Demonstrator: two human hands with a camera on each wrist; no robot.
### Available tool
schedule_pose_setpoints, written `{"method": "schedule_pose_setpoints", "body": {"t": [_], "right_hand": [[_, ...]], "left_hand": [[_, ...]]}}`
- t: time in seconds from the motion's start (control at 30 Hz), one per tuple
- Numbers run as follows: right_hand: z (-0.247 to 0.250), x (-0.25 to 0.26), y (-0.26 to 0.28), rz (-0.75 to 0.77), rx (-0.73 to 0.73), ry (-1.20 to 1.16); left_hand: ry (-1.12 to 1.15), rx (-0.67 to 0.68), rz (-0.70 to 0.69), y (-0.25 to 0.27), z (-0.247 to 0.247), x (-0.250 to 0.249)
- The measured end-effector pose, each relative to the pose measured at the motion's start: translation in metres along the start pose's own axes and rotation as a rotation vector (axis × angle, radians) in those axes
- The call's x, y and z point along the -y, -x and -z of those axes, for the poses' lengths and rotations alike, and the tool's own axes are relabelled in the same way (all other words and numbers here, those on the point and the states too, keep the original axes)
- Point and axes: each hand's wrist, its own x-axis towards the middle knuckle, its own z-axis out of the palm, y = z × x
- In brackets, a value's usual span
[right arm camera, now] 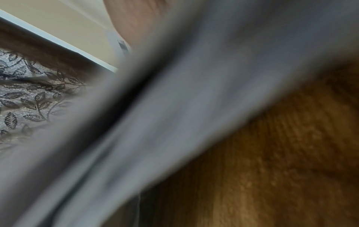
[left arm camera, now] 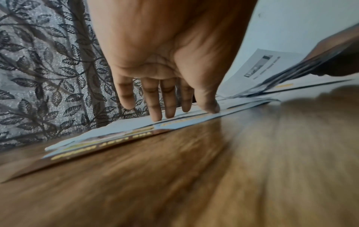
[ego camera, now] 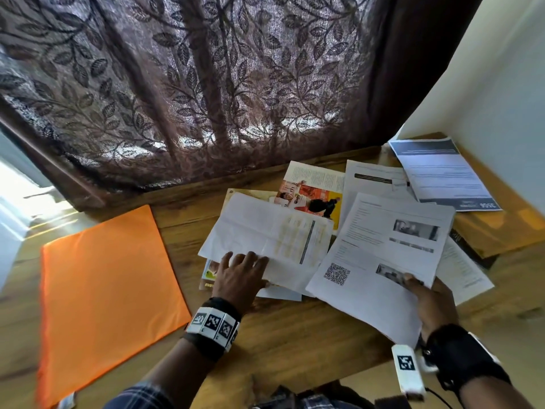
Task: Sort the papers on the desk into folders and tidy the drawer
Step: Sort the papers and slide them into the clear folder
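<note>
Loose papers lie fanned over the wooden desk (ego camera: 289,335). My left hand (ego camera: 241,274) presses flat, fingers straight, on a white folded sheet (ego camera: 265,231) atop a brochure (ego camera: 208,277); the left wrist view shows the fingertips (left arm camera: 157,116) on that pile's edge (left arm camera: 136,122). My right hand (ego camera: 427,302) grips a white printed sheet with a QR code (ego camera: 380,261), thumb on top, and lifts its near edge off the desk. In the right wrist view that sheet (right arm camera: 174,107) is a blurred grey band covering the fingers. An orange folder (ego camera: 109,290) lies flat to the left.
A colourful magazine page (ego camera: 312,190), more printed sheets (ego camera: 374,178) and a blue-headed document (ego camera: 442,172) lie at the back right, over a brown envelope (ego camera: 501,231). A leaf-patterned curtain (ego camera: 206,84) hangs behind the desk; a white wall (ego camera: 501,84) stands right.
</note>
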Motion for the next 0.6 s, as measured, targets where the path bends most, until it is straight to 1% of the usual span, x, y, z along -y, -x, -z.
{"method": "schedule_pose_setpoints", "body": {"t": [0.1,0.13,0.2,0.3,0.4,0.53,0.6], "right_hand": [[0.000,0.002,-0.007,0.007,0.011,-0.062],[0.000,0.003,-0.010,0.015,0.012,-0.075],[0.000,0.003,-0.017,0.020,0.020,-0.087],[0.001,-0.001,-0.027,0.011,0.037,-0.061],[0.001,0.002,-0.037,0.015,0.046,-0.052],[0.002,0.016,-0.047,0.029,0.049,-0.059],[0.005,0.018,-0.054,0.041,0.053,-0.057]], "left_hand": [[-0.026,-0.022,-0.007,0.004,0.003,-0.008],[-0.023,-0.005,0.001,0.004,0.006,-0.010],[-0.044,0.071,0.018,0.001,0.015,-0.014],[-0.070,0.159,0.035,-0.009,0.032,-0.019],[-0.079,0.216,0.061,-0.025,0.049,-0.024],[-0.062,0.224,0.053,-0.053,0.063,-0.028],[-0.036,0.227,0.026,-0.076,0.069,-0.025]]}}
